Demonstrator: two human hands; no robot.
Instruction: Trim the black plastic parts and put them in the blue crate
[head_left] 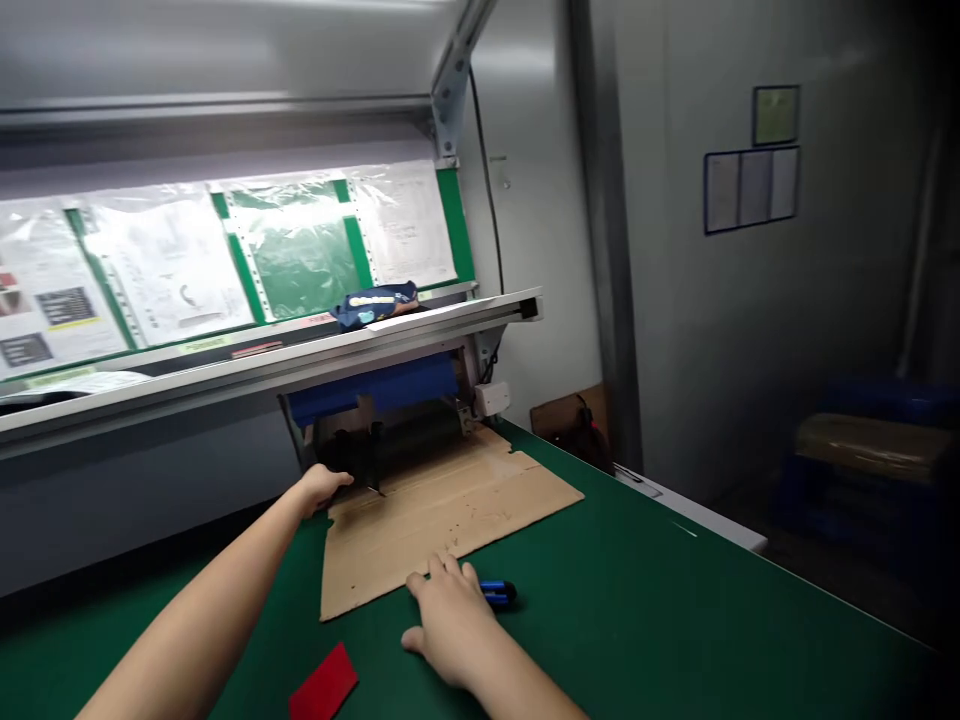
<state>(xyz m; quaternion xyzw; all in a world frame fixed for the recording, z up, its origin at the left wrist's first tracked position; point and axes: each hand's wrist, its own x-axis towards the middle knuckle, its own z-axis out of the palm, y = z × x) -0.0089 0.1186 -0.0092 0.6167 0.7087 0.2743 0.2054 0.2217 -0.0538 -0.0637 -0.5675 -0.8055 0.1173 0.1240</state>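
My left hand (319, 488) reaches forward to the left rear corner of a flat cardboard sheet (442, 530), beside a roller machine (405, 432) under the shelf. Its fingers look curled; a dark shape lies by the thumb, and what they grip is hidden. Near the front edge of the cardboard, my right hand (451, 618) is palm down with fingers spread, holding nothing. Just right of those fingers lies a small tool with blue and black handles (498, 592), partly covered by the hand. A red flat piece (324, 684) rests on the green tabletop (645, 620) between my forearms.
Above the machine runs a white-edged shelf (225, 375) carrying a dark blue patterned pouch (375, 303). Papers in plastic sleeves (405, 225) hang behind it. A brown-topped stool (870, 445) stands at the right, past the table's edge.
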